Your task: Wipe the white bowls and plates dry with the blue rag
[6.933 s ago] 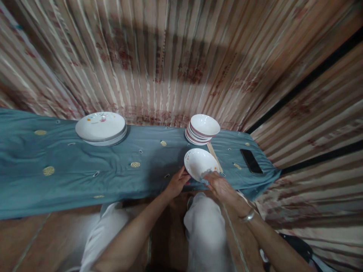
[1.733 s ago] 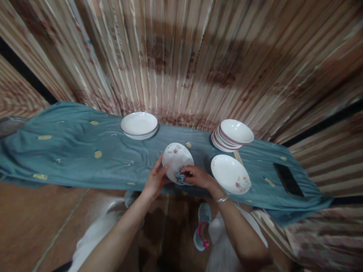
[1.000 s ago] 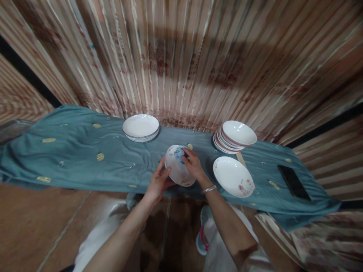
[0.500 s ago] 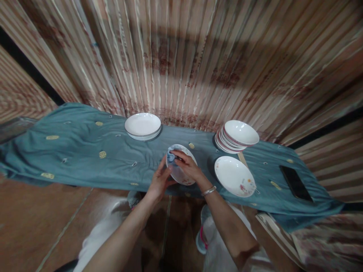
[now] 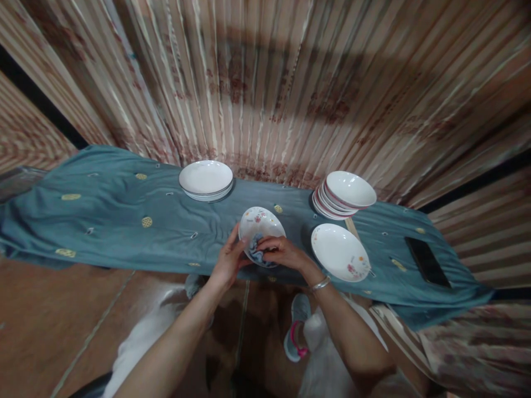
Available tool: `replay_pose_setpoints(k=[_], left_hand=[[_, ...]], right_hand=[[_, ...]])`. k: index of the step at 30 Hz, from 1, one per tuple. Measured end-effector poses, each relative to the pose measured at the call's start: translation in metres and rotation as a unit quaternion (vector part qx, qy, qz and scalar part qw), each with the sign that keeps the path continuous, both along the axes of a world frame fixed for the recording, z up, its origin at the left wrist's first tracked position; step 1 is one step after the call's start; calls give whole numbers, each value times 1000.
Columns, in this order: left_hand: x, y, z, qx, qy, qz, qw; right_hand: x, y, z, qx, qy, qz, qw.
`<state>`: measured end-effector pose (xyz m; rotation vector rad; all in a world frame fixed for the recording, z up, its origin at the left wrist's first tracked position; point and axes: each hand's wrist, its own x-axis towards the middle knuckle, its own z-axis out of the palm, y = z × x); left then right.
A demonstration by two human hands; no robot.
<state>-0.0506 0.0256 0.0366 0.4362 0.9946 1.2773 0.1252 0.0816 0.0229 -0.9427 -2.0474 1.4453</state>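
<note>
A white plate with a floral pattern (image 5: 262, 216) is tilted up over the near part of the table. My left hand (image 5: 229, 257) grips it by its left edge, thumb on the rim and fingers underneath. Bunched in my right hand (image 5: 284, 252) is a blue cloth (image 5: 258, 250), pressed against the lower part of the plate's inner face. A silver bangle circles my right wrist. Just right of my right hand lies an oval floral dish (image 5: 338, 251), flat on the tablecloth.
A stack of white plates (image 5: 206, 178) stands at the back, left of centre. Several red-rimmed bowls (image 5: 350, 189) are stacked at the back right. A black phone (image 5: 427, 262) lies on the right of the green tablecloth (image 5: 120, 221). Pleated curtains (image 5: 257, 99) hang right behind the table.
My right hand has slid the cloth from the plate's upper left down to its lower part, uncovering the floral print. My left hand still holds the edge. The view has shifted slightly.
</note>
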Motion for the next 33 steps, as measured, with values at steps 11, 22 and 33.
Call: replay_pose_setpoints(k=[11, 22, 33], left_hand=[[0, -1, 2, 22, 34, -16, 999], [5, 2, 1, 41, 45, -36, 997], [5, 0, 1, 38, 30, -22, 999]], right_hand=[[28, 13, -27, 124, -100, -135, 978], [9, 36, -33, 96, -23, -231, 968], [-20, 11, -10, 89, 95, -86, 988]])
